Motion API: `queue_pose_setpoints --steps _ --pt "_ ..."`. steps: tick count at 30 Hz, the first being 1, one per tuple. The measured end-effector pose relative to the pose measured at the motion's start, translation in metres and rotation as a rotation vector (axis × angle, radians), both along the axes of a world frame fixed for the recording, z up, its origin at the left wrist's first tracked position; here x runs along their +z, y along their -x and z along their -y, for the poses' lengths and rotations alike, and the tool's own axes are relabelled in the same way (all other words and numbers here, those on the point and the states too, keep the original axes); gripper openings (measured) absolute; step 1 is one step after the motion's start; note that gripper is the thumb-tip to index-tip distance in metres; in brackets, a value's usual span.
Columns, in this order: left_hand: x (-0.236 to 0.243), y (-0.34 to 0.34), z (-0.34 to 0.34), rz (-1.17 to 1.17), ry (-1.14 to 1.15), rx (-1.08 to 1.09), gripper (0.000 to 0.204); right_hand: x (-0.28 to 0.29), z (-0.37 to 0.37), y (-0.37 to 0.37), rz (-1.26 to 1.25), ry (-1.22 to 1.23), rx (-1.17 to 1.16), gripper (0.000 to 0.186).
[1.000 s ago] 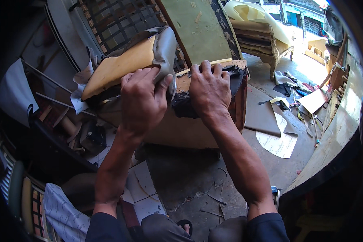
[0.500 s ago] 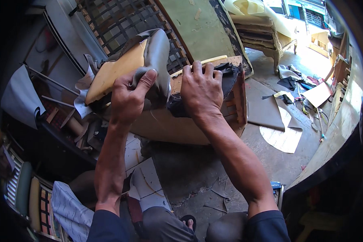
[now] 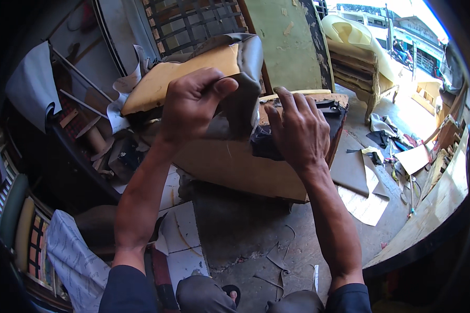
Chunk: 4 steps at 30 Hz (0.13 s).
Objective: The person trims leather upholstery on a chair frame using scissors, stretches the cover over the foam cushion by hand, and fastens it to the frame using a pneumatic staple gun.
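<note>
My left hand (image 3: 190, 104) is closed on a fold of grey vinyl cover (image 3: 245, 99), pinched between thumb and curled fingers. That cover wraps the edge of a yellow foam pad (image 3: 162, 81) on the furniture piece before me. To its right, my right hand (image 3: 302, 130) lies over the top of a wooden furniture frame (image 3: 341, 104), fingers stretched and thumb apart. Below that palm bunches black cloth (image 3: 265, 143), partly covered by the hand. A thin loose thread hangs below the vinyl. The right fingertips' exact contact cannot be made out.
Behind stand a webbed frame (image 3: 193, 26) and a pale green panel (image 3: 290, 41). An armchair frame (image 3: 357, 68) is at the back right. Scraps (image 3: 384, 128) and a grey sheet (image 3: 350, 167) lie on the floor at right. A curved board (image 3: 428, 208) borders the right.
My left hand has pulled the vinyl fold up and toward me. My right hand has loosened its curled fingers from the black cloth and frame edge. The view has shifted left.
</note>
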<state>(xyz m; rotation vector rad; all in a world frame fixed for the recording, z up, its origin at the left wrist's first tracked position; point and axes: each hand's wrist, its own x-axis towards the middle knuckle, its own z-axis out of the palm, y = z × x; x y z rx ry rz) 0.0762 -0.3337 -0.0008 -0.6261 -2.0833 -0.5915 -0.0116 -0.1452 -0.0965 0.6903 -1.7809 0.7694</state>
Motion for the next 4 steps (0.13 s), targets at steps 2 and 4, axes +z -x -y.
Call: queue_pose_setpoints --steps 2,4 --pt "0.006 0.011 0.003 -0.026 -0.031 -0.044 0.025 0.012 -0.006 -0.009 0.045 0.052 0.143 0.041" --pt "0.005 0.01 0.01 -0.013 0.006 -0.066 0.029 0.018 -0.003 -0.007 0.093 0.137 0.404 0.054"
